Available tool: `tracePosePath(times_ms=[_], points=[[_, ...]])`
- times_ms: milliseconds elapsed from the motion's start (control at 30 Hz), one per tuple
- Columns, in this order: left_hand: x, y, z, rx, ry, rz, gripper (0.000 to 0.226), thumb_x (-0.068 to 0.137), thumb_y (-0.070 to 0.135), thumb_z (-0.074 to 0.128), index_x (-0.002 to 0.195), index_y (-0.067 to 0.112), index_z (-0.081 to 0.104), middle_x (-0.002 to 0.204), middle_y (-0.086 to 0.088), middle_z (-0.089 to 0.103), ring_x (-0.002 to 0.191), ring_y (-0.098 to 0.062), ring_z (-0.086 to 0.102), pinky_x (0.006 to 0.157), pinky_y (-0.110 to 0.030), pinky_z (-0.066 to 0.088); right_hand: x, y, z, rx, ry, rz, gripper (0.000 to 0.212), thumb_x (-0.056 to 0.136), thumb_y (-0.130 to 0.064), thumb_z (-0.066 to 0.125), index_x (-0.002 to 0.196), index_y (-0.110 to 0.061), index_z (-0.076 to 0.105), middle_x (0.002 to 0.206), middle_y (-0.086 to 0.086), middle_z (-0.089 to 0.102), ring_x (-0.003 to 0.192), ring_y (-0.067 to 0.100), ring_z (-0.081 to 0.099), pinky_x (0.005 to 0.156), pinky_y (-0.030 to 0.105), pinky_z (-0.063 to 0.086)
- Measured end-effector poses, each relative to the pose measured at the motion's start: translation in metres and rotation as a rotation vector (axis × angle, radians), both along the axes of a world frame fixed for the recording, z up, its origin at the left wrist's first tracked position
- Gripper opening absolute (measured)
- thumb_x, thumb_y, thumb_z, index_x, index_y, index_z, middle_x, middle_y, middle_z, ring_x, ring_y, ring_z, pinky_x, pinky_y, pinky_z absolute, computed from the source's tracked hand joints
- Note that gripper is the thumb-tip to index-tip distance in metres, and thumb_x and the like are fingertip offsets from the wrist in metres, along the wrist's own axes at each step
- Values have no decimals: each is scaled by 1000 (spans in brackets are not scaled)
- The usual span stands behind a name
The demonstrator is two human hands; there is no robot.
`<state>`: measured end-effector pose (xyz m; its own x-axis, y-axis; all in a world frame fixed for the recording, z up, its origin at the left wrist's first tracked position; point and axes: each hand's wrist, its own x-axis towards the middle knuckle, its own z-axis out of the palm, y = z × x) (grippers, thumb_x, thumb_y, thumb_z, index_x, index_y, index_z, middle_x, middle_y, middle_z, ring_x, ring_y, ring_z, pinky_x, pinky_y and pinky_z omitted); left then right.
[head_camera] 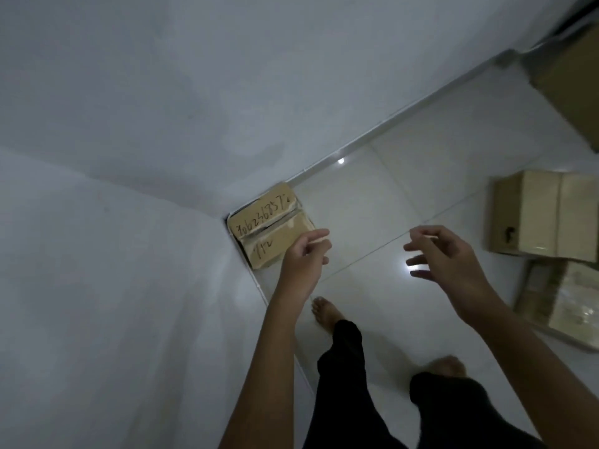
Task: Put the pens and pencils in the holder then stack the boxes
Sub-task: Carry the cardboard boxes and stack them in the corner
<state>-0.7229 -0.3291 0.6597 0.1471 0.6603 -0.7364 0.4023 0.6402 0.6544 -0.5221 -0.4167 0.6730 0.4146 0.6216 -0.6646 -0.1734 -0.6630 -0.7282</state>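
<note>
Boxes counted: four cardboard in view. One box with handwritten digits (270,225) is wedged in the wall corner on the floor (366,202); two more, an upper box (544,215) and a lower box (564,299), are seen at the right, touching; a fourth box (570,79) is cut off at top right. No pens, pencils or holder are visible, so stacking is judged to be the step in hand. Left hand (303,257) is held just in front of the corner box, fingers (319,236) curled loosely, nothing gripped. Right hand (444,254) is held with fingers spread, empty (blur hides detail). Corner box lies ahead-left of both hands, long axis running diagonally along the wall; left hand is nearer. Right-side boxes are well apart from it.
</note>
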Motion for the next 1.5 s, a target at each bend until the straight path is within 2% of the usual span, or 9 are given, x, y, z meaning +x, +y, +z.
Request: tracePosePath(times_ms=[100, 267, 600, 667, 1033, 1267, 1333, 1433, 1500], points=[[34, -37, 27, -18, 40, -91, 18, 96, 28, 58, 109, 35, 67, 114, 0, 68, 89, -12, 63, 77, -28, 49, 25, -54, 13, -21, 36, -59, 17, 95, -30, 56, 102, -16, 63, 101, 11, 69, 87, 31, 66, 82, 48, 55], [114, -120, 58, 51, 66, -177, 20, 97, 26, 56, 114, 30, 66, 108, 1, 68, 89, -12, 63, 67, -23, 48, 77, -144, 21, -19, 142, -165, 22, 96, -30, 53, 105, -14, 65, 101, 12, 69, 82, 25, 64, 79, 44, 56], [307, -305, 74, 55, 7, -504, 21, 96, 31, 58, 114, 37, 66, 112, 4, 67, 99, -11, 65, 84, -33, 53, 223, -349, 33, -18, 136, -411, 24, 95, -37, 52, 103, -19, 64, 97, 4, 69, 85, 23, 65, 81, 40, 56], [338, -327, 73, 54, -10, -561, 22, 96, 31, 58, 115, 37, 66, 112, 2, 67, 99, -11, 65, 81, -29, 52, 248, -381, 28, -31, 148, -483, 24, 94, -36, 54, 103, -17, 64, 96, 5, 69, 81, 21, 64, 81, 41, 56], [476, -359, 26, -29, 43, -697, 26, 95, 19, 57, 119, 28, 65, 91, 1, 62, 74, -9, 57, 61, -19, 47, 382, -450, -22, -151, 131, -772, 24, 92, -32, 57, 106, -13, 63, 96, 5, 68, 81, 21, 61, 79, 42, 56], [567, -365, -34, -81, 157, -776, 28, 94, 22, 56, 120, 29, 63, 89, 3, 62, 75, -12, 56, 71, -29, 47, 468, -475, -53, -201, 57, -918, 18, 93, -27, 58, 105, -15, 63, 97, 5, 66, 80, 20, 60, 81, 44, 56], [594, -369, -55, -66, 200, -817, 33, 92, 25, 57, 125, 28, 61, 96, 1, 63, 84, -15, 59, 74, -31, 48, 493, -482, -71, -230, 37, -913, 18, 91, -28, 59, 103, -16, 64, 98, 7, 68, 80, 20, 60, 81, 44, 56], [628, -378, -85, -51, 252, -886, 43, 93, 30, 59, 136, 24, 53, 128, -6, 58, 115, -24, 58, 95, -36, 48, 525, -493, -99, -278, 7, -856, 19, 89, -29, 59, 102, -17, 65, 97, 7, 68, 80, 20, 59, 80, 45, 56], [643, -386, -106, 1, 288, -899, 48, 94, 33, 59, 140, 25, 49, 141, -6, 51, 126, -24, 52, 102, -38, 45, 543, -502, -122, -305, -6, -820, 20, 86, -31, 60, 101, -20, 67, 90, 0, 67, 80, 18, 59, 83, 46, 55]])
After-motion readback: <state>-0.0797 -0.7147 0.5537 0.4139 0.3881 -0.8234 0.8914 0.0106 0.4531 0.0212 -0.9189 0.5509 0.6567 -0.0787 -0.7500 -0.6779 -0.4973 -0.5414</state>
